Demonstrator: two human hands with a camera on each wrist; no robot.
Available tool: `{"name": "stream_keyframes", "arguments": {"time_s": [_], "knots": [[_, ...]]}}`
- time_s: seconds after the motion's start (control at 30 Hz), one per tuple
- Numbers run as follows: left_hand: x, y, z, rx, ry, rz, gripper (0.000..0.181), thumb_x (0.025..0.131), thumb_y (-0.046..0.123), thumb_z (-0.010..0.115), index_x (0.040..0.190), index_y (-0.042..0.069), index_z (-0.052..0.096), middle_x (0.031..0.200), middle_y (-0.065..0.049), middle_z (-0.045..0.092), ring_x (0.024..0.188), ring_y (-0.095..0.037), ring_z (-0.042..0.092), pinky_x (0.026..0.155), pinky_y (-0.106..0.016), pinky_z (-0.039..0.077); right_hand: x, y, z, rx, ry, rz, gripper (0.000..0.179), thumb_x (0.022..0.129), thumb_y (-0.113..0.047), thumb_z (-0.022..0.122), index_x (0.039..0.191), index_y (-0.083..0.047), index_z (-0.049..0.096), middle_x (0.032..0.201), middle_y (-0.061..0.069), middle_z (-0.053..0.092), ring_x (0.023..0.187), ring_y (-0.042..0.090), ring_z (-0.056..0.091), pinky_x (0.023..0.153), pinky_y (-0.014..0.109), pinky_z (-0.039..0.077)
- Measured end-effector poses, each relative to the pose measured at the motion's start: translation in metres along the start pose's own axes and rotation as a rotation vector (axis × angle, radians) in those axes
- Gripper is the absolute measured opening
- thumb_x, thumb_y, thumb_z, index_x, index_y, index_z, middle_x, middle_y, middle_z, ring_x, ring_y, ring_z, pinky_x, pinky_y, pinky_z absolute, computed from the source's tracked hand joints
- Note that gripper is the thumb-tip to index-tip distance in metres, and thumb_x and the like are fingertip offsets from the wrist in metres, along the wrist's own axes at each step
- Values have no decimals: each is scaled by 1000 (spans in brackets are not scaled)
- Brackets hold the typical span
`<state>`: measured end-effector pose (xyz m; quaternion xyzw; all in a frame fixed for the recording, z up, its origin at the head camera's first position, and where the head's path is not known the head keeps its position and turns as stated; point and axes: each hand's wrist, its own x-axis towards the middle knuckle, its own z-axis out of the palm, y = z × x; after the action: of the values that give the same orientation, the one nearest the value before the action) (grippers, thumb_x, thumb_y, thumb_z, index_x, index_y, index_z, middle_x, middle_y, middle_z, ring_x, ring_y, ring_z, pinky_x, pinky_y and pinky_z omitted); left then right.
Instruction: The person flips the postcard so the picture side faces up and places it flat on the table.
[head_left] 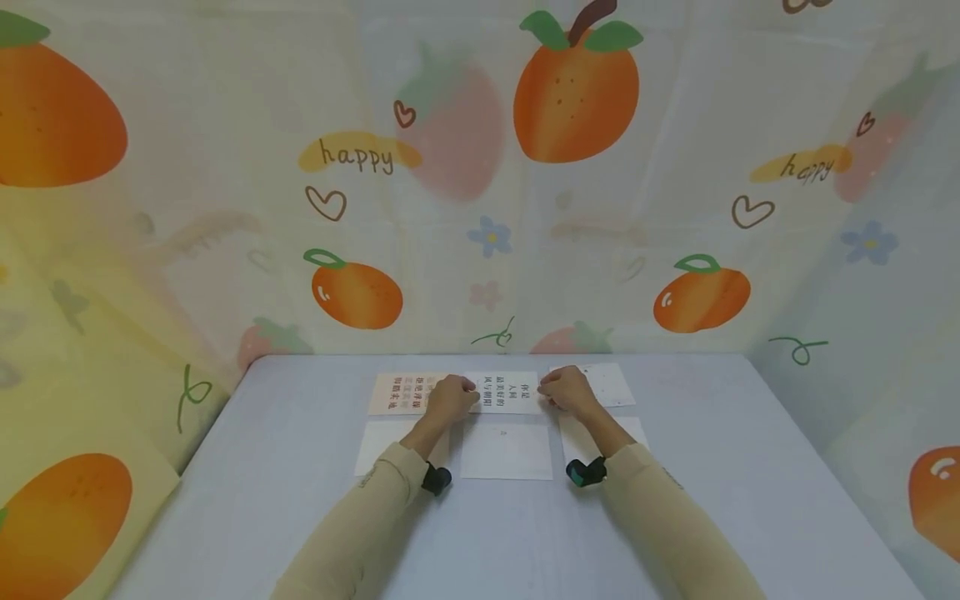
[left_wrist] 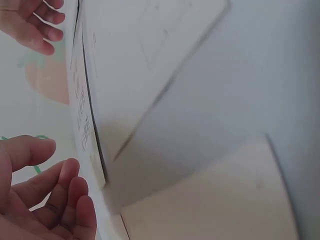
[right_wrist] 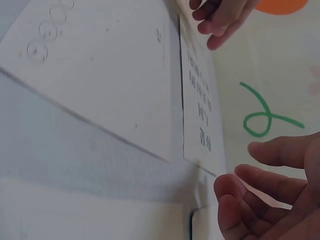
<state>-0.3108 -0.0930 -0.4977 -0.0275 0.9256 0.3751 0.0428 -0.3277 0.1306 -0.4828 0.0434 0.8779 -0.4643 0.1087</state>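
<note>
Paper cards lie in two rows of three on the table. A white card with dark printed characters is at the back middle, flat on the surface. My left hand is at its left edge, over part of the cream card with reddish characters. At the opposite edge is my right hand, partly covering a pale back-right card. Both wrist views show thumb and fingers apart, loosely bent, with nothing pinched between them. Whether any fingertip touches the card is unclear.
In the front row lie a left white card, a middle white card and a right white card, the outer two partly hidden by my arms. A fruit-patterned cloth hangs behind the white table.
</note>
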Motion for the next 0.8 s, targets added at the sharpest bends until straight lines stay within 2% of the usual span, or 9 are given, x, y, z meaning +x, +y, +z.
{"name": "stream_keyframes", "arguments": {"time_s": [0.13,0.23,0.4,0.6,0.8], "knots": [[1,9,6,-62,5,42,25,89,15,63,108,1,70,108,-15,71,99,-29,65,86,-40,52,2,6,-13,8,18,-14,28,91,-14,63,110,6,67,96,17,69,67,14,59,58,22,48],[3,17,10,-128,2,63,24,89,15,62,108,2,71,109,-15,71,94,-26,66,78,-34,54,2,10,-24,-2,28,-32,29,92,-15,61,110,7,67,98,18,69,68,15,60,59,23,49],[2,32,17,-198,-16,61,24,90,16,63,109,4,71,106,-13,72,88,-22,66,70,-29,51,3,16,-39,-13,44,-28,29,92,-16,61,109,6,67,98,19,70,70,15,61,61,25,51],[0,44,32,-277,-36,46,23,90,15,63,108,3,70,102,-12,72,84,-20,65,68,-27,50,5,27,-56,-22,71,-2,32,92,-18,60,112,7,66,102,21,68,74,18,62,63,25,52],[-4,53,49,-298,-55,63,19,89,15,64,102,4,72,103,-12,73,92,-23,66,78,-31,52,2,37,-74,6,106,48,36,93,-19,59,116,8,64,104,23,66,79,21,61,67,27,54]]}}
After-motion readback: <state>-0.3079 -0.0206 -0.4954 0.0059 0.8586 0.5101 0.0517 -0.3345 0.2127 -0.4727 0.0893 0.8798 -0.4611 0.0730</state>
